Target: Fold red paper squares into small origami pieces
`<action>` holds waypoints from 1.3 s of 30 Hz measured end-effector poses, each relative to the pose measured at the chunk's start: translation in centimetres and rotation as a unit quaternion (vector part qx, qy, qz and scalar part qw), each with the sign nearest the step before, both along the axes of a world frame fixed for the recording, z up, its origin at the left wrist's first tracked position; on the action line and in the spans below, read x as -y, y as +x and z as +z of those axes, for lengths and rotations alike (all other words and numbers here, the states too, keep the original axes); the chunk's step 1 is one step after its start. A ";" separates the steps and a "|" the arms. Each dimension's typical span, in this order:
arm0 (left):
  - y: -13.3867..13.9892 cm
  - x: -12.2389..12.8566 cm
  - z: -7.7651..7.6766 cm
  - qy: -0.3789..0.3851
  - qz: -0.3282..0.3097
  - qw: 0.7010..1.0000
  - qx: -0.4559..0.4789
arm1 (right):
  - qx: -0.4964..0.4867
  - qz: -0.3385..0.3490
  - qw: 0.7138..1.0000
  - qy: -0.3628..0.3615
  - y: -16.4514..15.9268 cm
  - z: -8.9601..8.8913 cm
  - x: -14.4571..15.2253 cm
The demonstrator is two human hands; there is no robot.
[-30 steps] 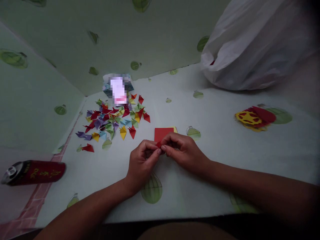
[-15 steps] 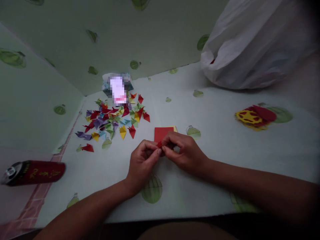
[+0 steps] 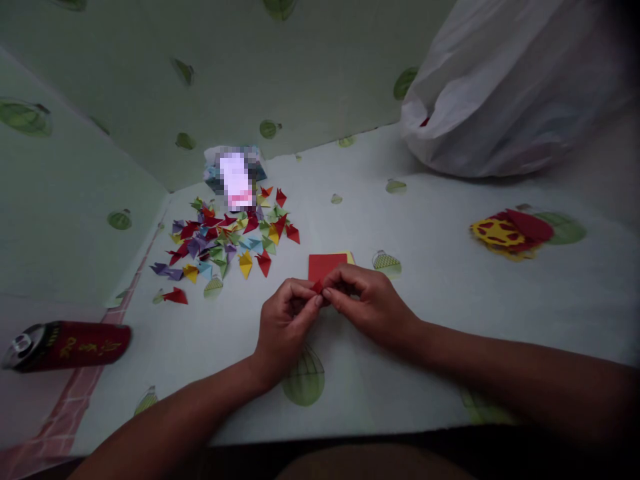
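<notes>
Between my fingertips is a small folded piece of red paper [image 3: 319, 286], mostly hidden by the fingers. My left hand [image 3: 287, 317] pinches it from the left with thumb and forefinger. From the other side my right hand [image 3: 367, 303] pinches it too, its fingertips almost touching the left ones. Just beyond the hands lies a stack of square paper sheets [image 3: 326, 265], red on top with a yellow edge showing at the right. A heap of folded paper cranes [image 3: 220, 241] in several colours spreads to the far left of my hands.
A lit phone [image 3: 235, 179], blurred out, leans on a box behind the cranes. A red drink can [image 3: 75, 345] is at the left. At the right are yellow and red cut-out pieces [image 3: 510, 233] and a large white plastic bag [image 3: 490, 100]. Patterned walls rise behind and left.
The fingers have shifted very slightly around the red paper, and a bit more of its tip shows above them. Everything else stays where it was.
</notes>
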State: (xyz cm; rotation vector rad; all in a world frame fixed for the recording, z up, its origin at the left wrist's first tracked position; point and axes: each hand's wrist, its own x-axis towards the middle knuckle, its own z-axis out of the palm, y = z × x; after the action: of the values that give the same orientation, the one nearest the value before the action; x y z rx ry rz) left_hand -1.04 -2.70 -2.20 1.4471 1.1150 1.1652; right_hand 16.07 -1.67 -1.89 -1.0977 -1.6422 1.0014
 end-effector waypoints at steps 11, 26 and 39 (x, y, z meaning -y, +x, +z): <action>0.6 0.3 0.8 -0.052 -0.001 0.995 0.089 | 0.092 0.004 0.977 0.192 0.1 -0.1 0.1; 0.4 0.1 1.0 -0.108 0.010 0.988 0.112 | -0.082 0.064 0.993 -0.055 0.4 0.6 -0.3; 0.4 0.3 1.2 -0.093 -0.005 0.992 0.085 | -0.134 0.088 0.977 -0.143 0.3 0.4 -0.5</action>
State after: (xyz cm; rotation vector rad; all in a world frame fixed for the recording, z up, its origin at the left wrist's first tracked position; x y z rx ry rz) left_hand -0.66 -2.99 -0.96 1.1872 1.0674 1.1234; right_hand 16.35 -1.20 -1.48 -0.9595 -1.4220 1.4715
